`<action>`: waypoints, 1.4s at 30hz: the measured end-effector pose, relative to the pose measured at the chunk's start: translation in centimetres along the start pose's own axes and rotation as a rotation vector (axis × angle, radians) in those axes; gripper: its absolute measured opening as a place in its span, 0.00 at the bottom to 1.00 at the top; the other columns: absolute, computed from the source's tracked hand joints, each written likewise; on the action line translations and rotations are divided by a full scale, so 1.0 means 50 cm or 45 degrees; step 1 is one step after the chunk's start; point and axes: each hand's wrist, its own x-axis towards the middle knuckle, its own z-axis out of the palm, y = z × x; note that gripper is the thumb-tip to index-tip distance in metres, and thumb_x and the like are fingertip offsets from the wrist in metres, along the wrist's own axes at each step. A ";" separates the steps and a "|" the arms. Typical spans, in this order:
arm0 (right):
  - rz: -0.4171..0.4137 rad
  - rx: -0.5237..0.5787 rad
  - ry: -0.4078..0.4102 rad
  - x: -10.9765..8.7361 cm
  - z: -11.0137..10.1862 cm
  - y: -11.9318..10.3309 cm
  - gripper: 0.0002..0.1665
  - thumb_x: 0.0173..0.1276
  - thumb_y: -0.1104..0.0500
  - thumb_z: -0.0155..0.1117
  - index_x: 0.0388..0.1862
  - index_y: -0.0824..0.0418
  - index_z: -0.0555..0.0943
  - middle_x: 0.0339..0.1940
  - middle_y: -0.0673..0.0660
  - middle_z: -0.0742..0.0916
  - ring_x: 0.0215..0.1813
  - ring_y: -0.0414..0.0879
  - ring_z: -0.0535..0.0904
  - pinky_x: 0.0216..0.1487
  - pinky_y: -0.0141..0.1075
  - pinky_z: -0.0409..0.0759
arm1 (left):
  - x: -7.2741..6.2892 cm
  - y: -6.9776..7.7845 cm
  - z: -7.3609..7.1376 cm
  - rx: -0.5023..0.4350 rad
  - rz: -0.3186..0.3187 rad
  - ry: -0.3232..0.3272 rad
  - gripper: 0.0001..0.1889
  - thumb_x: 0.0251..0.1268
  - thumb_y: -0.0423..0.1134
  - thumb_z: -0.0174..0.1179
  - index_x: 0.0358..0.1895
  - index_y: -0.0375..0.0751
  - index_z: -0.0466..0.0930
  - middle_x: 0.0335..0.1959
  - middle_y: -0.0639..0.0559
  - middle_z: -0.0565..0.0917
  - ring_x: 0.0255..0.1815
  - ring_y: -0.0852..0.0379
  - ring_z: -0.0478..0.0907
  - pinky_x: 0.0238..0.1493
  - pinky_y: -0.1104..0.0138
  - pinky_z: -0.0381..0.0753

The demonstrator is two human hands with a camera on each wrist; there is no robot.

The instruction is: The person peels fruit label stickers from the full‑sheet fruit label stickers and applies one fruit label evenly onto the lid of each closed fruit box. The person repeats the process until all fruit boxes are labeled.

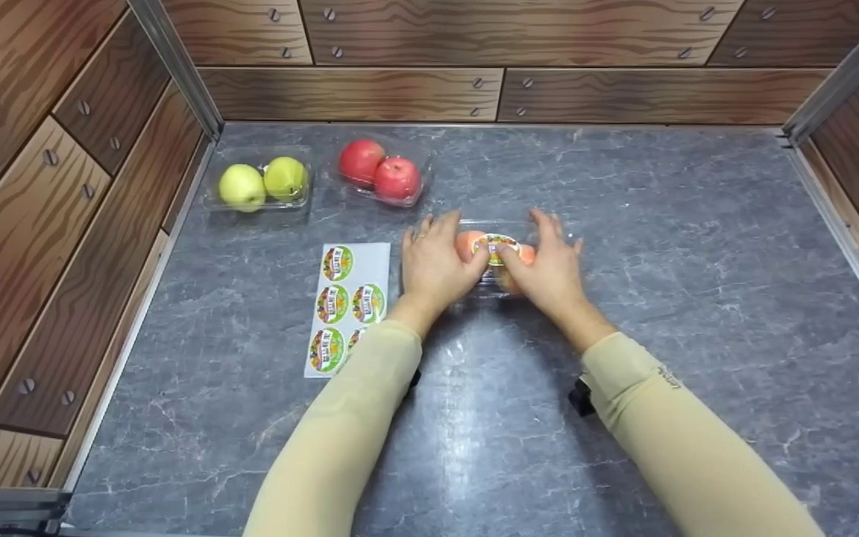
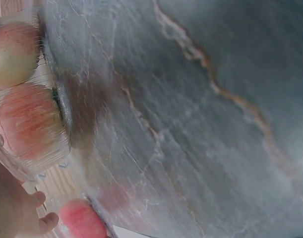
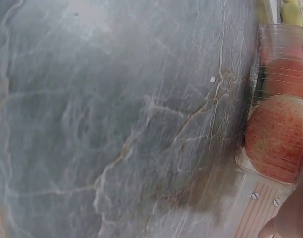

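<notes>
A clear plastic box (image 1: pixel 485 289) with peaches (image 1: pixel 468 244) inside sits in front of me. On its lid is a round, colourful sticker (image 1: pixel 496 239). My left hand (image 1: pixel 435 261) lies over the box's left side, its thumb on the sticker and its fingers extended toward the back. From the right, my right hand (image 1: pixel 553 270) mirrors it, thumb pressing the sticker's other side and fingers spread. Each thumb covers part of the label. Through the box wall a peach (image 2: pixel 30 119) shows in the left wrist view, and another peach (image 3: pixel 277 139) in the right wrist view.
Left of the box lies a sheet of round stickers (image 1: pixel 332 304), partly under my left sleeve. Farther back stand a clear box with two red apples (image 1: pixel 397 179) and one with two green fruits (image 1: pixel 241 186). Wood-patterned walls (image 1: pixel 400 93) enclose the grey marbled table (image 1: pixel 698 224).
</notes>
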 end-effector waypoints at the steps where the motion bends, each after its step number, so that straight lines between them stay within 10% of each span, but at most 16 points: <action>1: -0.002 0.001 0.003 0.000 0.001 0.000 0.48 0.72 0.44 0.70 0.81 0.66 0.65 0.79 0.66 0.73 0.85 0.66 0.57 0.79 0.75 0.41 | 0.000 0.000 0.000 0.000 0.000 0.000 0.36 0.68 0.61 0.58 0.73 0.42 0.76 0.71 0.47 0.81 0.74 0.40 0.73 0.77 0.40 0.64; 42: -0.030 0.071 -0.005 -0.003 -0.004 0.005 0.38 0.76 0.52 0.58 0.80 0.67 0.66 0.79 0.68 0.73 0.85 0.66 0.55 0.80 0.72 0.42 | -0.002 -0.005 -0.006 -0.062 0.014 -0.034 0.32 0.73 0.54 0.54 0.74 0.40 0.75 0.72 0.45 0.79 0.76 0.38 0.71 0.77 0.40 0.62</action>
